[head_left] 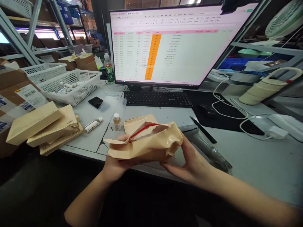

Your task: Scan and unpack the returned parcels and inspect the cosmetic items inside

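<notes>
Both hands hold a tan padded mailer bag (146, 142) with a red tear strip at its open mouth, just above the desk's front edge. My left hand (115, 164) grips the bag's left end from below. My right hand (187, 159) wraps its right end, fingers closed round it. A small amber vial (116, 121) stands on the desk just behind the bag. A white tube (93, 125) lies to its left. A barcode scanner (203, 143) lies to the right of my right hand.
A stack of tan mailers (44, 127) sits at the left. White baskets (73, 83), a phone (95, 102), a keyboard (158, 99), a monitor (175, 44), a mouse (206, 110), a pen (203, 129), white cables (236, 116) and tape rolls (262, 90) crowd the desk (260, 157).
</notes>
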Demonstrator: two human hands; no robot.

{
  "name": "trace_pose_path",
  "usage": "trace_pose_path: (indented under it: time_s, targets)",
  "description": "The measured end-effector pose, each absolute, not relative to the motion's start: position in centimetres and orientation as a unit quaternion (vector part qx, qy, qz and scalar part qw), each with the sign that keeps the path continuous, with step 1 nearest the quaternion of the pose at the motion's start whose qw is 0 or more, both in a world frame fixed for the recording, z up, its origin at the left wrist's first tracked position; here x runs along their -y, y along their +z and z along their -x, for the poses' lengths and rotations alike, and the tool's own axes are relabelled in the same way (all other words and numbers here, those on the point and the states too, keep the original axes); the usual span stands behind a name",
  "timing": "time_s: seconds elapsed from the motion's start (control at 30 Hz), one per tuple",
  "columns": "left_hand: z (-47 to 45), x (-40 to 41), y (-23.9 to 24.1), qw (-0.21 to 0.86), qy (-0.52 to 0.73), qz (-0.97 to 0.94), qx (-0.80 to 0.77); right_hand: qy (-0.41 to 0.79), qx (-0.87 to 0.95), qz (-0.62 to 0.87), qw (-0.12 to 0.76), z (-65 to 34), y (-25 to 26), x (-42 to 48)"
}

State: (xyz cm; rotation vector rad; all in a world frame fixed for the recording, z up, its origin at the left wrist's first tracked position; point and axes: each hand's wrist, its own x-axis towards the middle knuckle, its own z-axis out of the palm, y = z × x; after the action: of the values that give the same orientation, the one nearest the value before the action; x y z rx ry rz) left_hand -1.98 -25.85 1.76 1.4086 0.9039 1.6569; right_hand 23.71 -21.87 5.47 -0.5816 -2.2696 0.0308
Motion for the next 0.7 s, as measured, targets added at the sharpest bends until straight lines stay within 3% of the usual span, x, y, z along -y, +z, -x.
trace_pose_path:
  time_s: [0.17, 0.27, 0.37, 0.53, 0.7]
  targets:
    - [2.3, 27.9, 2.0, 0.322, 0.592, -0.637, -0.374, -0.142, 0.887, 0.145, 0.415, -24.4, 10.7, 24.4]
    - [1.9, 28.6, 2.1, 0.301, 0.561, -0.68, -0.364, -0.196, 0.909, 0.147, 0.338, -23.4, 12.6, 26.1]
    - [1.6, 29.0, 1.6, 0.289, 0.552, -0.692, -0.365, -0.205, 0.91, 0.198, 0.302, -22.3, 13.2, 26.8]
    - [1.7, 29.1, 0.4, 0.303, 0.567, -0.666, -0.378, -0.203, 0.894, 0.22, 0.334, -22.0, 12.6, 27.0]
    - [2.9, 29.7, 3.8, 0.353, 0.527, -0.711, -0.303, -0.166, 0.908, 0.22, 0.315, -22.0, 11.6, 27.5]
